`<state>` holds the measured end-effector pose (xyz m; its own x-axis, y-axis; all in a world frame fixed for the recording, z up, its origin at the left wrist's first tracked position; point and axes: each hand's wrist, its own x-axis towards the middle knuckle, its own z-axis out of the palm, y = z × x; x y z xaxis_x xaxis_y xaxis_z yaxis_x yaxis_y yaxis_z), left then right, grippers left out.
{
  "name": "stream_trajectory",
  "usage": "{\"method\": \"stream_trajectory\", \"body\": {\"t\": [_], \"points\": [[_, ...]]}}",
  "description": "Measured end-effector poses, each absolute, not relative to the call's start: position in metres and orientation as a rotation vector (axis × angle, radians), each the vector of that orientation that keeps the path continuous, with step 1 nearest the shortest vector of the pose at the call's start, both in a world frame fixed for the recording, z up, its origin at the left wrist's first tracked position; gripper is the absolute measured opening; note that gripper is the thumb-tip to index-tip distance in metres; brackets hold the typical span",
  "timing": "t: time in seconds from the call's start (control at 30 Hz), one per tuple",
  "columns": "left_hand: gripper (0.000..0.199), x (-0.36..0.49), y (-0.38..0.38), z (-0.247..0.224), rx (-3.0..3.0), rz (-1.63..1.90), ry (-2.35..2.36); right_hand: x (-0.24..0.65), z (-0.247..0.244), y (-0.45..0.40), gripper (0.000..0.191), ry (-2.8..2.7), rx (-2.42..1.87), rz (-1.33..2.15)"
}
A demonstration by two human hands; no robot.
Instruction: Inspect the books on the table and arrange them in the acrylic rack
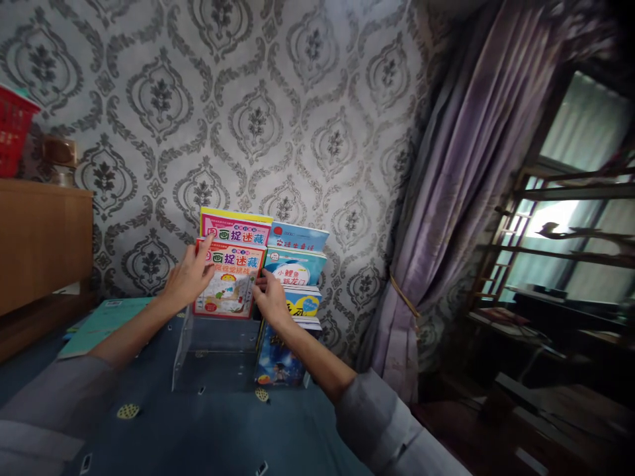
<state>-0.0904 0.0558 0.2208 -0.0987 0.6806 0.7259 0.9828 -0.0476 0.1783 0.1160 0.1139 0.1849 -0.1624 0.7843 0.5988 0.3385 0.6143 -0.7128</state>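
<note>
A red-bordered picture book [229,291] stands upright in a clear stepped book rack [223,337]. My left hand [191,272] is at its upper left edge, thumb across the cover and index finger pointing up. At the book's right edge my right hand [272,299] has its fingers closed on the border. A pink picture book [238,230] with a similar title rises behind the red one. In the right column stand several blue storybooks, among them a teal one [310,268] and a dark blue one [280,360] at the front.
A teal book [106,324] lies on the dark blue cloth [173,430] at left. Beside it stands a wooden cabinet [44,244] bearing a red basket [12,132]. Patterned wallpaper is behind the rack; a tied purple curtain [446,185] and a shelf [570,251] are at right.
</note>
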Motion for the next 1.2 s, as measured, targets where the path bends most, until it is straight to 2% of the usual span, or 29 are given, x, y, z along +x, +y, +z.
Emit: {"method": "stream_trajectory", "body": {"t": [0.3, 0.63, 0.9, 1.1, 1.2], "points": [[0.072, -0.094, 0.062, 0.216, -1.772, -1.08, -1.745, 0.111, 0.183, 0.122, 0.038, -1.692, -0.908, 0.603], [0.065, -0.097, 0.063, 0.209, -1.791, -1.284, -1.586, 0.101, 0.175, 0.107, 0.062, -1.669, -0.849, 0.708], [0.075, -0.104, 0.07, 0.202, -1.795, -1.568, -1.494, 0.094, 0.17, 0.101, 0.079, -1.549, -0.767, 0.863], [0.056, -0.125, 0.081, 0.206, -2.04, -1.745, -1.565, 0.091, 0.171, 0.096, 0.082, -1.488, -0.69, 1.004], [0.064, -0.128, 0.084, 0.208, -2.249, -2.022, -1.509, 0.09, 0.171, 0.095, 0.084, -1.456, -0.676, 1.054]]}}
